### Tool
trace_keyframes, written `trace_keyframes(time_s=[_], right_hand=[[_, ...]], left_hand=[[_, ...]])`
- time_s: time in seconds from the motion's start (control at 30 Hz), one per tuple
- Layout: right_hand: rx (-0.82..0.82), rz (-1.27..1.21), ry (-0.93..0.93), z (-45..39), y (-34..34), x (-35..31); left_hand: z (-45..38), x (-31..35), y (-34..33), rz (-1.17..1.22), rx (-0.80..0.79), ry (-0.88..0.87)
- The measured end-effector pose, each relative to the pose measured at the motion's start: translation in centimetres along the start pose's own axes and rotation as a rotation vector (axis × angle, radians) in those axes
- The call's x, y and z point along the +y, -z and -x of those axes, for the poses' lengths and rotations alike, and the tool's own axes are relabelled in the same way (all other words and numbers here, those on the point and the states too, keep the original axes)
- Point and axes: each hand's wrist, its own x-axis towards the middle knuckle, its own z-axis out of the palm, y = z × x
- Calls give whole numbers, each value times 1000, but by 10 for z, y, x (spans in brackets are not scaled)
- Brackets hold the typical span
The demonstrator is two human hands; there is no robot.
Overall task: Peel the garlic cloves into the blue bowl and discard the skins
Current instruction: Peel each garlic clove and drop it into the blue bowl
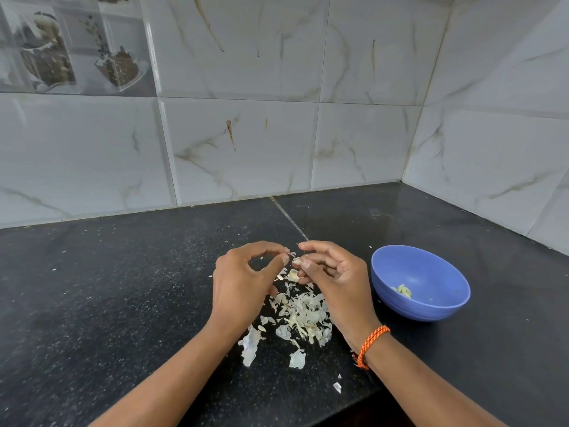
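A small garlic clove (297, 260) is pinched between the thumb and fingers of my right hand (332, 278), just above the black counter. My left hand (243, 282) sits close on its left, thumb and forefinger pinching a thin flake of garlic skin (291, 255) at the clove's tip. Below both hands lies a heap of pale garlic skins (303, 318). The blue bowl (431, 272) stands to the right of my right hand, with a few peeled cloves (403, 291) at its bottom.
The black stone counter (107, 303) runs into a corner of marble-look wall tiles (246, 143) at the back and right. Stray skin bits (337, 386) lie near the counter's front edge. An orange thread band (371, 343) circles my right wrist.
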Motion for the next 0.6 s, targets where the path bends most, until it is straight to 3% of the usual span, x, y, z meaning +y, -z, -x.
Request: trace_keyframes(time_s=[0.1,0.6], right_hand=[[11,37,33,0,-1,0],[97,307,182,9,-6,-5]], left_hand=[[0,3,-1,72,-52,29],[2,0,-7,-70,-17,-101]])
